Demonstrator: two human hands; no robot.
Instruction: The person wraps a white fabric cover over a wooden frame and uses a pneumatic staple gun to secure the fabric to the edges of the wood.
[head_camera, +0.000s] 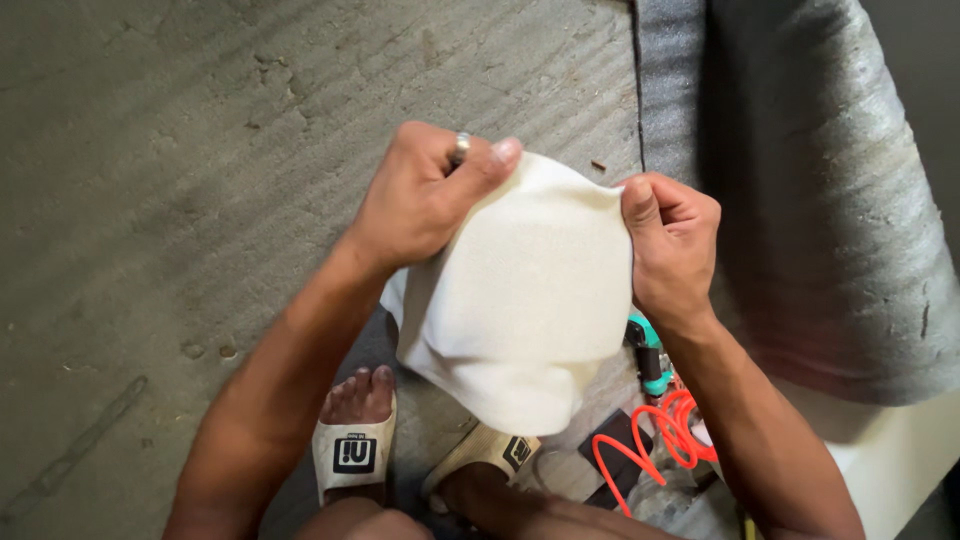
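Left hand (425, 195) clenched on the upper left edge of a cream cloth piece (525, 290); thumb pressed flat over the fabric, a metal ring (459, 147) on one finger. Right hand (668, 240) gripped the upper right edge, thumb on top, fingers curled behind. Cloth was held up between both hands, above the floor and over the person's feet, touching nothing else visible.

Cloth: off-white, fine woven or knitted texture, matte. Stretched smooth across the top, rounded like a dome or sleeve; lower part hung in soft folds to a blunt point.

Floor (200, 130): grey concrete, rough, with raked ridges and small pits.

A grey foam roll (800, 180) lay along the right side of the floor; surface dull, faintly ribbed, curved like a thick cylinder, with a flat strip of the same foam at its left edge.

Below the cloth: two cream slide sandals (352, 452) with dark square patches on the straps, toes showing in the left one. Near the right forearm, a coiled orange hose (665, 435), glossy and springy, beside a teal tool (650, 355) partly hidden by the cloth and wrist; kind of tool could not be told.
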